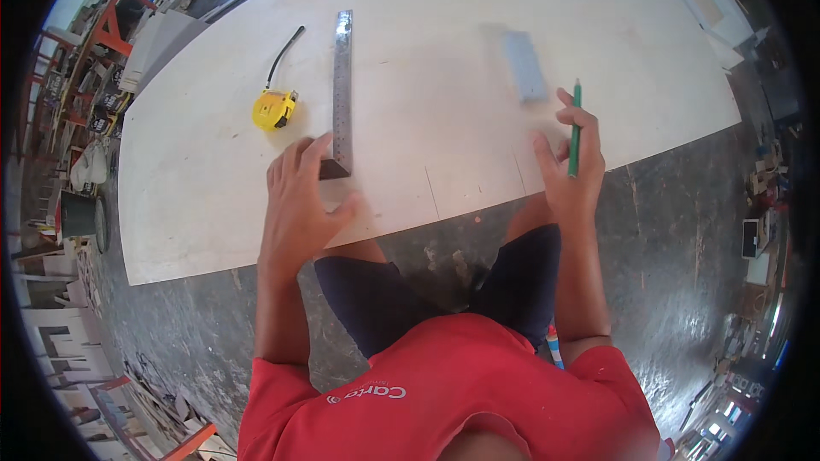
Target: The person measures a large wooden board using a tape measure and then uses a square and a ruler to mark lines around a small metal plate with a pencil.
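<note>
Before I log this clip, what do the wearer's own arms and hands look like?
The left hand and right hand are ungloved. Both forearms are uncovered, with no watch or bracelet visible. Short red sleeves cover the upper arms, part of a red shirt.

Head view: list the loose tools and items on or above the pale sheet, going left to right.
Yellow tape measure, metal square, light-blue block, green pencil.

Light glares off the dark, scuffed floor [670, 235], with cluttered orange framework [111, 32] at left.
</note>
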{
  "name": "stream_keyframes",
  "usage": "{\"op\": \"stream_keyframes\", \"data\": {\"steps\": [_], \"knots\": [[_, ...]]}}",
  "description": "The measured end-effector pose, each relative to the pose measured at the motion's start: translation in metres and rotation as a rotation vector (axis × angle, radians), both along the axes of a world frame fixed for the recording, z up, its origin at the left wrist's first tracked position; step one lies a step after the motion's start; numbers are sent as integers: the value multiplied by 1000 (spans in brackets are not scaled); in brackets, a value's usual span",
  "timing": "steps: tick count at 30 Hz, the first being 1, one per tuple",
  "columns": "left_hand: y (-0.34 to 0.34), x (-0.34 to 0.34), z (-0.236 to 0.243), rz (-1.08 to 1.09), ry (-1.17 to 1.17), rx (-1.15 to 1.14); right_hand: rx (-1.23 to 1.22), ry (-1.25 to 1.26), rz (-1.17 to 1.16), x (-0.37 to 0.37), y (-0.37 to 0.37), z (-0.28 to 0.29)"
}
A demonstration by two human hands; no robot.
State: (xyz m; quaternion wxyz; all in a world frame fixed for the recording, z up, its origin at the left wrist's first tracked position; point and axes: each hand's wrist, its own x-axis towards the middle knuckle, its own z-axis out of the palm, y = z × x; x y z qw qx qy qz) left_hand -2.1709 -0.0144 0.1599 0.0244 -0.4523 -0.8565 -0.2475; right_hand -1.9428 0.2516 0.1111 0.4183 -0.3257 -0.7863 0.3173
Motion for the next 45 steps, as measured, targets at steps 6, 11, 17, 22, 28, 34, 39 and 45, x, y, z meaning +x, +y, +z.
{"op": "stream_keyframes", "data": {"steps": [6,11,17,22,28,34,39,45], "knots": [[-10,-3,-13,-156,-41,9,139,147,45,13,-9,-15],[-6,84,-7,-367,-230,90,-138,327,398,35,-69,-15],[-3,160,-31,-582,-576,82,-461,92,280,67,-110,11],[6,175,-60,-770,-1003,-8,-486,44,252,89,-106,5],[49,172,-82,-513,-1697,193,-522,124,221,108,-107,-7],[119,178,-74,-432,-2046,545,-530,182,191,127,-109,-24],[126,194,-79,-369,-2152,650,-550,174,113,132,-108,-25],[120,205,-79,-212,-2190,753,-547,167,180,134,-109,-33]]}}
